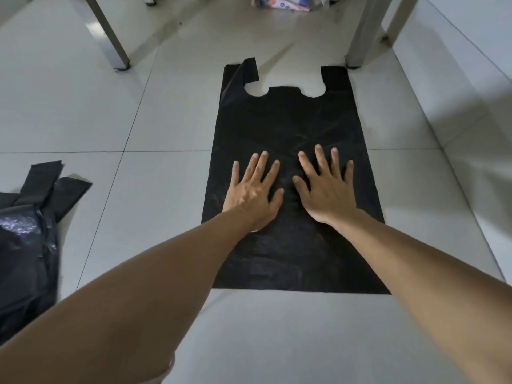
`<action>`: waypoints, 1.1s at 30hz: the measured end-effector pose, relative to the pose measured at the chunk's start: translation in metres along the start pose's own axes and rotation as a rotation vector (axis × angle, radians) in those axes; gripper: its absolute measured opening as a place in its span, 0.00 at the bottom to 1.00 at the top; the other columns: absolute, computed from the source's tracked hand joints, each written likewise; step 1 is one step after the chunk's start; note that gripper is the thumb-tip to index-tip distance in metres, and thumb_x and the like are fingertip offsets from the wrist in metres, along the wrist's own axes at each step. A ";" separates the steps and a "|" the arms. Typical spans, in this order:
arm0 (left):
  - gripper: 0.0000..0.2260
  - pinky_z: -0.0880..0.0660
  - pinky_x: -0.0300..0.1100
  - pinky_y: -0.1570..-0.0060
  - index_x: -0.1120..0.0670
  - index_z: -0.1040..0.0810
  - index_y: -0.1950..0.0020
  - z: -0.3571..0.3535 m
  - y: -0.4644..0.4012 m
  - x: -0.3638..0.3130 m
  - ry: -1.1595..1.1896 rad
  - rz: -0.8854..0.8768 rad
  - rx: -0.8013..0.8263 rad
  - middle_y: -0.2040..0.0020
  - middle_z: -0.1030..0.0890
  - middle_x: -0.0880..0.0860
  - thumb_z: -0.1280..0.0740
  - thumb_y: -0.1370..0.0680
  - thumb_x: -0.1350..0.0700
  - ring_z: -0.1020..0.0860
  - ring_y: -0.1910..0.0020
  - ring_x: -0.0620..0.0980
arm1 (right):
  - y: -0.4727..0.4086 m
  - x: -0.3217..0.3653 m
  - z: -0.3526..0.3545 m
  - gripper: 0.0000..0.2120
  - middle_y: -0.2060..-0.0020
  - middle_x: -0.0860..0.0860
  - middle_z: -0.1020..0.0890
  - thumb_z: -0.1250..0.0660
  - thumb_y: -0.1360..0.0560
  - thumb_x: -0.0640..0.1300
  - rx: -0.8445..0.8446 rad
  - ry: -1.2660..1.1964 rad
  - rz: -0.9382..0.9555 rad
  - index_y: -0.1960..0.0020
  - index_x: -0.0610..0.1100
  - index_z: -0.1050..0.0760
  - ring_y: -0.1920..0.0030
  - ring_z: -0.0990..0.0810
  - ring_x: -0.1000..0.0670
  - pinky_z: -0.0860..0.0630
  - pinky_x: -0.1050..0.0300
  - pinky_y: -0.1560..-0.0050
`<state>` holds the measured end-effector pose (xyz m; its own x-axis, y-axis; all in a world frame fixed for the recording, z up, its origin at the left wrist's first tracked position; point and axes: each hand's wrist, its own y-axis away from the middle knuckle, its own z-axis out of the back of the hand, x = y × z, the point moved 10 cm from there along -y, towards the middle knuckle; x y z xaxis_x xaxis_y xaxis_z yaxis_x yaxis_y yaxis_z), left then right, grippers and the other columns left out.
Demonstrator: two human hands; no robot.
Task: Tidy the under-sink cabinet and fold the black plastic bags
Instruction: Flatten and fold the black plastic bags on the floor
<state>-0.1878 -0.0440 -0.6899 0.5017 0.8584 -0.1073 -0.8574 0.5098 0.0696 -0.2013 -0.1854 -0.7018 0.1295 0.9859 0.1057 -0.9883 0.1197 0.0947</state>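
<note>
A black plastic bag (288, 126) lies spread flat on the grey tiled floor, handles pointing away from me; its left handle is twisted and bent over. My left hand (253, 191) and my right hand (324, 187) press flat on the bag's middle, side by side, fingers spread, holding nothing. A crumpled heap of more black plastic bags (27, 234) lies at the left edge of the view.
Two metal legs stand beyond the bag: one at the upper left (109, 37), one at the upper right (363, 37) just past the right handle. A colourful package (282, 2) sits on the floor at the top. A white wall (471, 51) runs along the right.
</note>
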 end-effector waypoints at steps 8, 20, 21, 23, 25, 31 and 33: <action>0.32 0.63 0.58 0.25 0.44 0.62 0.21 -0.025 -0.020 0.045 -0.030 0.131 0.058 0.21 0.62 0.49 0.60 0.22 0.33 0.63 0.22 0.50 | -0.010 -0.020 -0.015 0.31 0.20 0.48 0.56 0.61 0.21 0.66 0.013 0.011 -0.072 0.21 0.58 0.58 0.21 0.60 0.42 0.61 0.35 0.24; 0.33 0.62 0.58 0.25 0.46 0.59 0.20 -0.016 -0.068 0.064 0.006 0.174 0.044 0.20 0.60 0.51 0.59 0.21 0.33 0.62 0.22 0.51 | -0.011 -0.020 -0.017 0.33 0.20 0.47 0.53 0.64 0.23 0.68 -0.011 0.064 -0.074 0.21 0.57 0.58 0.21 0.57 0.41 0.57 0.34 0.25; 0.33 0.61 0.58 0.25 0.46 0.59 0.20 -0.017 -0.070 0.073 0.015 0.213 0.036 0.20 0.59 0.51 0.59 0.22 0.33 0.62 0.22 0.51 | -0.011 -0.020 -0.017 0.33 0.20 0.47 0.53 0.65 0.23 0.68 -0.014 0.065 -0.070 0.21 0.57 0.57 0.21 0.56 0.41 0.56 0.34 0.25; 0.34 0.61 0.58 0.25 0.46 0.59 0.20 -0.016 -0.073 0.086 0.016 0.259 0.027 0.20 0.59 0.50 0.59 0.22 0.32 0.62 0.22 0.51 | -0.011 -0.019 -0.015 0.34 0.20 0.47 0.52 0.65 0.23 0.68 -0.015 0.071 -0.065 0.21 0.56 0.57 0.21 0.56 0.41 0.56 0.34 0.25; 0.34 0.60 0.58 0.25 0.46 0.59 0.21 -0.016 -0.074 0.092 0.011 0.279 0.016 0.20 0.60 0.50 0.60 0.23 0.31 0.62 0.22 0.51 | -0.011 -0.019 -0.015 0.34 0.20 0.47 0.52 0.65 0.24 0.67 0.003 0.071 -0.066 0.20 0.56 0.56 0.21 0.56 0.41 0.56 0.34 0.25; 0.34 0.61 0.57 0.25 0.46 0.61 0.21 -0.015 -0.072 0.093 -0.010 0.290 -0.005 0.21 0.62 0.50 0.62 0.23 0.32 0.64 0.22 0.51 | -0.047 -0.015 0.007 0.30 0.22 0.46 0.43 0.52 0.22 0.62 -0.055 0.026 -0.079 0.23 0.53 0.42 0.21 0.51 0.41 0.54 0.31 0.26; 0.34 0.61 0.56 0.25 0.46 0.61 0.21 -0.015 -0.073 0.094 -0.005 0.292 -0.005 0.21 0.62 0.51 0.62 0.23 0.32 0.64 0.22 0.51 | -0.079 -0.024 0.009 0.29 0.20 0.48 0.51 0.54 0.20 0.63 -0.040 0.004 -0.083 0.21 0.55 0.49 0.21 0.56 0.41 0.57 0.33 0.25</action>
<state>-0.0801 -0.0015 -0.7199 0.2345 0.9689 -0.0787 -0.9661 0.2413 0.0920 -0.1255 -0.2198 -0.7031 0.2109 0.9728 0.0954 -0.9766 0.2056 0.0631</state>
